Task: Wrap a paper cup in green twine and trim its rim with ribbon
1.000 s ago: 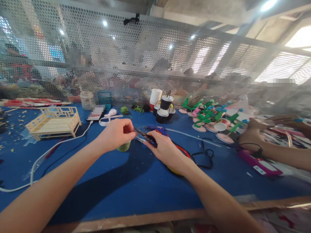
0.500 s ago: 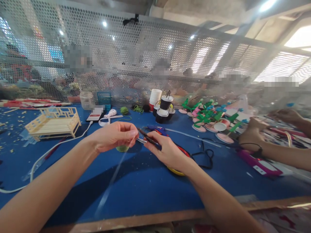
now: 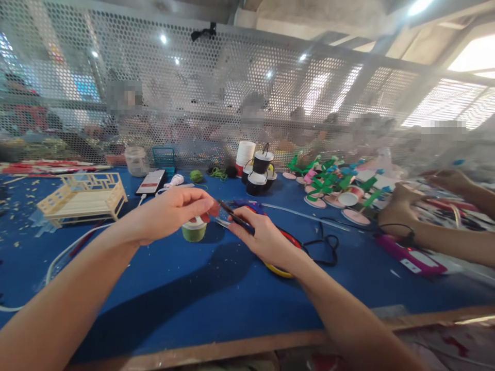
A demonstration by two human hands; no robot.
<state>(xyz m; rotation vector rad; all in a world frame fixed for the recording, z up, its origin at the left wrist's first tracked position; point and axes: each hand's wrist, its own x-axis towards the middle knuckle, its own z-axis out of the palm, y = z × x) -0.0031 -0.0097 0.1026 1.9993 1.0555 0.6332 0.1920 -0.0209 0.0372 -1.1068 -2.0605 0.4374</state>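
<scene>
My left hand (image 3: 170,211) is raised over the blue table, its fingers pinched on a small red piece (image 3: 214,208) at the fingertips. My right hand (image 3: 263,238) grips dark scissors (image 3: 232,217), whose blades point left and meet that piece. Just below the left fingertips a small green cup with a white top (image 3: 194,230) stands on the table. Under my right wrist lie a yellow-rimmed round thing (image 3: 279,270) and a red and black cord (image 3: 320,247).
A small wooden bed model (image 3: 83,194), a phone (image 3: 150,181) on a white cable, black and white paper cups (image 3: 258,172) and green-and-pink craft pieces (image 3: 332,188) sit further back. Another person's hands (image 3: 402,211) work at the right. A perforated metal screen (image 3: 193,93) closes the far side.
My left hand has risen and turned a little, uncovering the green cup beneath it. The thin clear strip seen half a second ago is gone. The scissors stay at the pinched piece.
</scene>
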